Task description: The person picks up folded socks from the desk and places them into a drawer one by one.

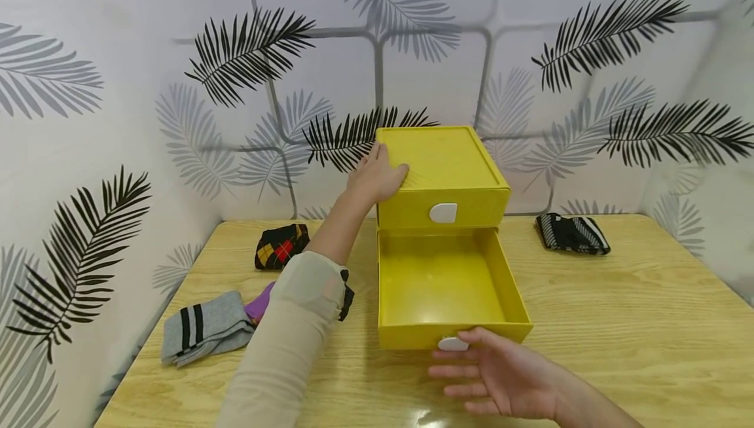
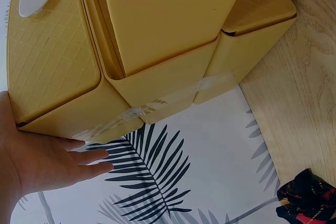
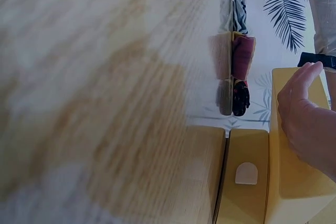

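Hands apart — my left hand [image 1: 376, 176] on the yellow cabinet's [image 1: 442, 156] upper left edge, right hand [image 1: 509, 375], fingers extended, at its pulled-out middle drawer [image 1: 406, 336]. Left wrist view shows its bottom drawer [image 2: 265, 3] — head view doesn't.

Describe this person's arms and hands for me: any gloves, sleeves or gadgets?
No gloves on either hand. The left hand comes out of a long cream sleeve with fine ribbing, and a small black object, too unclear to name, shows at that wrist. The visible forearm behind the right hand has no sleeve.
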{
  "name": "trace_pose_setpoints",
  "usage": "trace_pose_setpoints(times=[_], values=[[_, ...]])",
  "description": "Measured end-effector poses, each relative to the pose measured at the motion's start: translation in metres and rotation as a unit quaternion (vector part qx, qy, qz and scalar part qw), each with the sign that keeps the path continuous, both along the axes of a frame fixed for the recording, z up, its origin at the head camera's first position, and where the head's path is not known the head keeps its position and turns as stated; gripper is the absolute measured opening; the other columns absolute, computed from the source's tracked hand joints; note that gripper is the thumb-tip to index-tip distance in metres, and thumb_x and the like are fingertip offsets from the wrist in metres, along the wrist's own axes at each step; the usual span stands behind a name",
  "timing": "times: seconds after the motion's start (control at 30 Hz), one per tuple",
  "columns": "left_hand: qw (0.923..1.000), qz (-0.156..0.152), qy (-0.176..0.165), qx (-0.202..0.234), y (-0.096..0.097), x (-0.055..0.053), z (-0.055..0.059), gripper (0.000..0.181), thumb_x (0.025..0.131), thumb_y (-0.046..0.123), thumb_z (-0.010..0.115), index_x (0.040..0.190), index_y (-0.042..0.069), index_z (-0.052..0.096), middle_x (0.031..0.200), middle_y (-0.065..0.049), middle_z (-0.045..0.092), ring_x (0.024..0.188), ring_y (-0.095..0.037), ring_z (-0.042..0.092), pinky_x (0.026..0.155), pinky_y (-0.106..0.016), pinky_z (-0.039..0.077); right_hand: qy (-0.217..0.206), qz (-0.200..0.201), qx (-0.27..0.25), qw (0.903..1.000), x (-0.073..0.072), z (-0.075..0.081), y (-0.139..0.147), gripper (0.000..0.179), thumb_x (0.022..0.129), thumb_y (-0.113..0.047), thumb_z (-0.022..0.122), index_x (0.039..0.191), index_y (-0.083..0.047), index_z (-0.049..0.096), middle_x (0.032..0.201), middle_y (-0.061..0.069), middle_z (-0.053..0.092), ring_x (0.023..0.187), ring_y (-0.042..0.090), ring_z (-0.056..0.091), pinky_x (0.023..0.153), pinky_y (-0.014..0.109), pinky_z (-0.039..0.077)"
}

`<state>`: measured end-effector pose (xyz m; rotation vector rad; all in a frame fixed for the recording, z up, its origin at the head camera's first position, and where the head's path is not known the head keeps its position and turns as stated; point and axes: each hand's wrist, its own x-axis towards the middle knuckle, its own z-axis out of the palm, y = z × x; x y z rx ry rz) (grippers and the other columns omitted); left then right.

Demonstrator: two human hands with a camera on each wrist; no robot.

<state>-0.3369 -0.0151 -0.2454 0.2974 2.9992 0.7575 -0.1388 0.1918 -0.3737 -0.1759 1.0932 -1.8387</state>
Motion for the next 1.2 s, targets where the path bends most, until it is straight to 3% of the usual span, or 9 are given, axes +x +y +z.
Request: trace_pose_setpoints(times=[0.67,0.77,0.87,1.0,1.07,1.1,1.13,1.17,1.2], values=[[0.9999,-0.003,-0.013,0.002,0.0,0.001,0.002,0.07,0.097,0.047,0.029,0.148,0.009,0.0,0.153,-0.003,-0.006,0.137,-0.029,0.005,0.108,-0.044,0.008,-0.01,0.022,-0.023,0.9995,0.005,0.005,0.003,0.049,0.1,-0.037,0.021,0.129,-0.006,0.047,0.129,0.009,0.051,0.103,0.017,0.056,0.084,0.029,0.046],[0.9999,-0.003,-0.011,0.001,0.0,0.001,0.002,0.07,0.097,0.047,0.029,0.148,0.009,0.0,0.153,-0.003,-0.006,0.137,-0.029,0.006,0.108,-0.043,0.008,0.006,0.046,-0.044,0.998,0.007,0.016,0.006,0.051,0.101,-0.035,0.017,0.13,-0.007,0.048,0.128,0.008,0.051,0.104,0.018,0.056,0.085,0.029,0.046],[0.9999,-0.003,-0.012,0.001,0.0,0.001,0.002,0.07,0.097,0.047,0.029,0.148,0.009,0.0,0.153,-0.003,-0.006,0.137,-0.029,0.006,0.108,-0.043,0.008,0.051,0.057,-0.088,0.9932,0.006,0.031,0.013,0.053,0.101,-0.029,0.011,0.131,-0.007,0.048,0.13,0.009,0.049,0.106,0.02,0.054,0.086,0.031,0.046],[0.9999,-0.001,-0.012,0.002,0.001,0.001,0.002,0.07,0.097,0.047,0.029,0.148,0.009,0.0,0.153,-0.003,-0.006,0.137,-0.029,0.006,0.108,-0.044,0.009,0.143,0.023,-0.126,0.9813,-0.007,0.053,0.033,0.052,0.101,-0.019,0.007,0.132,-0.004,0.047,0.131,0.011,0.049,0.107,0.023,0.053,0.087,0.034,0.045],[0.9999,0.0,-0.012,0.003,0.001,0.001,0.002,0.071,0.097,0.048,0.029,0.148,0.009,0.0,0.153,-0.003,-0.006,0.137,-0.029,0.007,0.108,-0.044,0.009,0.219,-0.028,-0.09,0.9712,-0.019,0.062,0.046,0.049,0.102,-0.017,0.011,0.129,-0.006,0.051,0.127,0.009,0.052,0.106,0.022,0.055,0.086,0.035,0.046],[0.9999,0.0,-0.012,0.005,0.0,0.001,0.002,0.071,0.097,0.048,0.029,0.148,0.009,0.0,0.153,-0.003,-0.006,0.137,-0.029,0.007,0.108,-0.044,0.009,0.269,-0.066,-0.056,0.9593,-0.026,0.066,0.053,0.045,0.103,-0.016,0.016,0.126,-0.006,0.053,0.124,0.008,0.055,0.104,0.022,0.056,0.084,0.035,0.048],[0.9999,0.0,-0.011,0.007,0.0,0.001,0.001,0.071,0.097,0.047,0.029,0.148,0.009,0.0,0.153,-0.004,-0.005,0.137,-0.029,0.007,0.108,-0.044,0.009,0.33,-0.11,-0.005,0.9374,-0.034,0.068,0.06,0.041,0.103,-0.015,0.021,0.123,-0.008,0.056,0.121,0.006,0.058,0.101,0.021,0.058,0.081,0.034,0.049],[0.9999,0.0,-0.01,0.008,0.0,0.0,0.001,0.071,0.097,0.047,0.03,0.148,0.009,0.0,0.153,-0.003,-0.005,0.137,-0.029,0.007,0.108,-0.043,0.008,0.394,-0.152,0.054,0.9047,-0.043,0.069,0.068,0.036,0.103,-0.015,0.027,0.121,-0.007,0.057,0.118,0.004,0.059,0.099,0.019,0.059,0.079,0.033,0.05],[0.9999,-0.001,-0.011,0.009,-0.001,0.0,0.001,0.071,0.097,0.047,0.03,0.148,0.009,0.0,0.153,-0.003,-0.006,0.137,-0.029,0.007,0.108,-0.043,0.008,0.452,-0.196,0.136,0.8596,-0.053,0.068,0.076,0.031,0.102,-0.015,0.033,0.118,-0.007,0.059,0.114,0.004,0.061,0.095,0.017,0.06,0.075,0.03,0.051]])
